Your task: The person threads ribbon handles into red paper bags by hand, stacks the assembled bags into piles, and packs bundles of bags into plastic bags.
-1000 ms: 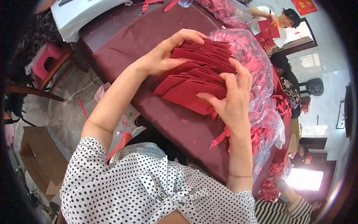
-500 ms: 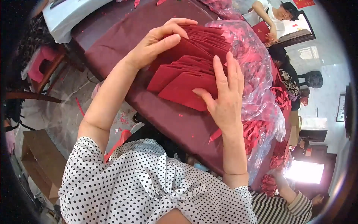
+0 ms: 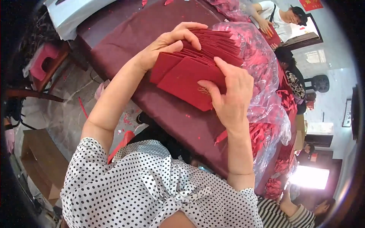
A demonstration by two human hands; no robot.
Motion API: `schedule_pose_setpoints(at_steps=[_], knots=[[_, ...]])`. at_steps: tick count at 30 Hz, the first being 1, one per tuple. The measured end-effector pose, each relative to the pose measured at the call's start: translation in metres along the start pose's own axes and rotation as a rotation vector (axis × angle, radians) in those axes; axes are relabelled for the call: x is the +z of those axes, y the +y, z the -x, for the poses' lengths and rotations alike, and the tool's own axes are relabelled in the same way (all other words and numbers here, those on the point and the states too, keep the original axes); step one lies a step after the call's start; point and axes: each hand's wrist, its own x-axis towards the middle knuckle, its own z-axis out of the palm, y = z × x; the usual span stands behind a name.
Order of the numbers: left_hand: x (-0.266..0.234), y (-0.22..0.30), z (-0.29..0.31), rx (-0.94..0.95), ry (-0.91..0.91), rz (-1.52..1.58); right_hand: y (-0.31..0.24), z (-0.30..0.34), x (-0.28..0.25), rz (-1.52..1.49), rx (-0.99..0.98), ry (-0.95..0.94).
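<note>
Both of my hands are on a thick stack of red, flat, envelope-like pieces (image 3: 186, 81) above the table. Gold marking shows on the nearest piece, beside my right thumb. My right hand (image 3: 234, 91) grips the near right part of the stack, its thumb across the front face and its fingers behind. Curled over the far left part is my left hand (image 3: 167, 47), its fingers resting on the upper edges and its thumb against the stack. The pieces' edges fan out unevenly towards the far side. Exactly what kind of piece they are, I cannot tell.
A dark red cloth covers the table (image 3: 159, 100). Right of the stack lies a clear plastic bag (image 3: 262, 81) with red ribbons (image 3: 262, 135). A person (image 3: 281, 19) at the far right holds a red piece. An opened cardboard box (image 3: 43, 163) stands on the floor at left.
My right hand has closed from spread fingers onto the near pieces, which are drawn together and raised slightly. The gold marking has come into view. My left hand has shifted a little right.
</note>
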Motion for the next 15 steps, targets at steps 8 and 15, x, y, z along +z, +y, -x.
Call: schedule_pose_setpoints(at_steps=[8,15], knots=[[-0.008,0.002,-0.002,-0.007,-0.052,-0.117,0.007,0.005,0.022,0.084,-0.026,0.081],[-0.009,0.011,-0.001,-0.04,-0.061,-0.203,-0.002,0.015,0.018,0.228,-0.062,0.133]])
